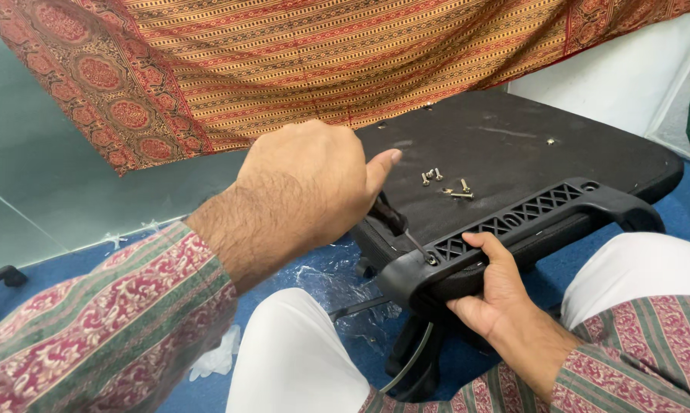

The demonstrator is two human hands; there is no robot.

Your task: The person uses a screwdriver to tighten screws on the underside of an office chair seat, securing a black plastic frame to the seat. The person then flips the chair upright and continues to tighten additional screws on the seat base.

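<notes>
My left hand [306, 183] is closed around a black-handled screwdriver [389, 216]. Its metal tip sits on a screw at the near end of a black plastic armrest [543, 206]. My right hand [498, 291] grips that same end of the armrest from below, thumb on top. The armrest lies along the edge of an upturned black chair seat [505, 141]. Several loose screws [444, 183] lie on the seat's underside, just beyond the armrest.
A red and yellow patterned cloth [322, 61] hangs across the back. Crumpled clear plastic wrap [322, 283] lies on the blue floor [131, 256] between my knees. A black chair part [1, 277] shows at the far left, and a white wall [612, 76] stands at the right.
</notes>
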